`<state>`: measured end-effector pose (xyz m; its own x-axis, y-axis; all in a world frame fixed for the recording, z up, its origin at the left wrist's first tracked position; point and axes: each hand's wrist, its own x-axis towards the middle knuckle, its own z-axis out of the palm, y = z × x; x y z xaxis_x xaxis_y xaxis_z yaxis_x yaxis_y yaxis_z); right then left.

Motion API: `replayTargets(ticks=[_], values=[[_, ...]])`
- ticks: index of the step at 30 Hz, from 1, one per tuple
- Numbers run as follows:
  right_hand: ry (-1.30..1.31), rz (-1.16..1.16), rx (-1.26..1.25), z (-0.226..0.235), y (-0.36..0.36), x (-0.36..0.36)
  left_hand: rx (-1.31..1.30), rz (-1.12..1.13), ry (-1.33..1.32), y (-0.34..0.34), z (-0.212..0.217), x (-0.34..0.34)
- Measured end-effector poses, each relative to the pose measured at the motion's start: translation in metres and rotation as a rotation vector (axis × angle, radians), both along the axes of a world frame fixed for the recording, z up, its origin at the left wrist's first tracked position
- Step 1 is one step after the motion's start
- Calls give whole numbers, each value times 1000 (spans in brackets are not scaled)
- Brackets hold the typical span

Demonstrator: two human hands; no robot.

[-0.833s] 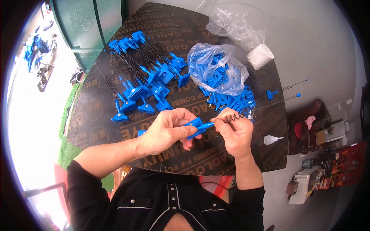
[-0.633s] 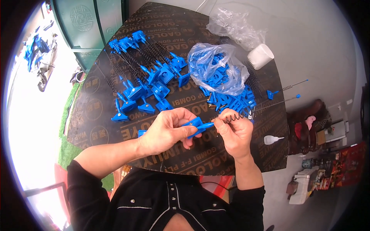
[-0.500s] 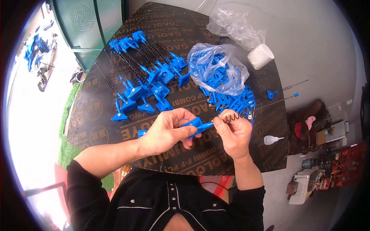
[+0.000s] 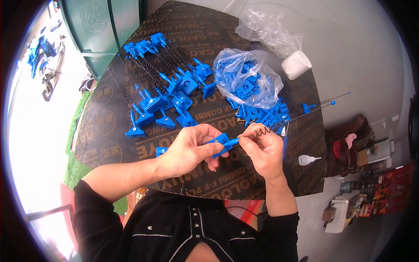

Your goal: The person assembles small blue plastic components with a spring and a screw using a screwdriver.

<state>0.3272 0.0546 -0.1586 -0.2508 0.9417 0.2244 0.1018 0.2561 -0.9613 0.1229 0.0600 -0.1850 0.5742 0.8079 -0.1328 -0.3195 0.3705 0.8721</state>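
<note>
Near the front of the table, my left hand [image 4: 188,149] is closed on a blue plastic base [image 4: 223,139] with a tapered tip pointing right. My right hand [image 4: 267,153] pinches a dark spring wire [image 4: 262,131] between thumb and fingers, right at that tip. The wire stretches away to the upper right and ends in a small blue cap [image 4: 333,103]. Whether its near end sits inside the tip is hidden by my fingertips. Beside my left wrist, another blue piece [image 4: 161,151] lies partly covered.
Blue bases with springs attached [image 4: 152,104] spread over the table's left half. A clear plastic bag of blue parts [image 4: 248,83] and loose blue pieces [image 4: 257,115] lie beyond my right hand. A white cup [image 4: 297,64], crumpled plastic [image 4: 268,32] and a small white bottle [image 4: 307,160] are at the right.
My right fingers have shifted slightly left along the tip, covering more of it. The wire's capped far end has swung a little up and left. My left hand stays in place.
</note>
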Motion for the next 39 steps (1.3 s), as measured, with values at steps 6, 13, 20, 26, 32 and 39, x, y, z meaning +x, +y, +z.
replayTargets(ticks=[6,13,20,26,32,39], values=[[20,-9,24,-5,0,-2,18,16,0,-3,1,1],[14,-37,-1,-5,0,-8,25,26,19,-4,0,0],[18,-23,-23,-9,0,-10,25,32,40,-4,-1,1],[-3,14,-64,-10,-1,-8,26,48,44,-4,-2,2],[-85,-21,-27,-9,-1,-10,26,48,50,-4,-2,2],[-58,-24,-31,-8,1,-8,35,36,36,-3,-3,3]])
